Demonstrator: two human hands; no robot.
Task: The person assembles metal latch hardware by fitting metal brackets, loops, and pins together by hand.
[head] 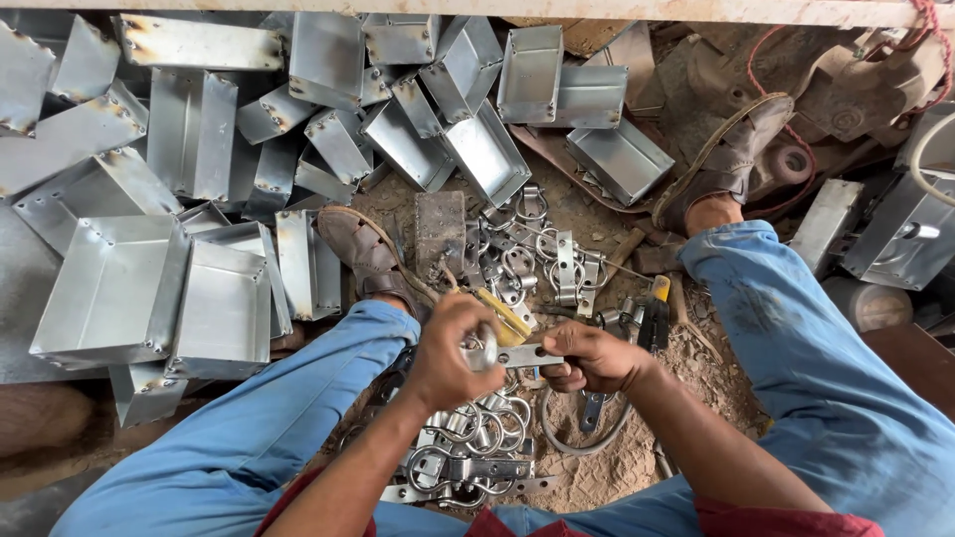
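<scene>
Both hands meet low in the middle between the knees: the left hand (450, 350) is curled around one end of a small flat metal latch plate (525, 355), and the right hand (595, 358) pinches its other end, so the plate sits gripped between them above the dirt floor (637, 457). Below the hands lies a heap of ring-and-plate latches (468, 452), and more latches (532, 254) are scattered just beyond them. Open galvanised metal boxes (119, 288) are piled further out, to the left and ahead of the sandalled feet (370, 249).
</scene>
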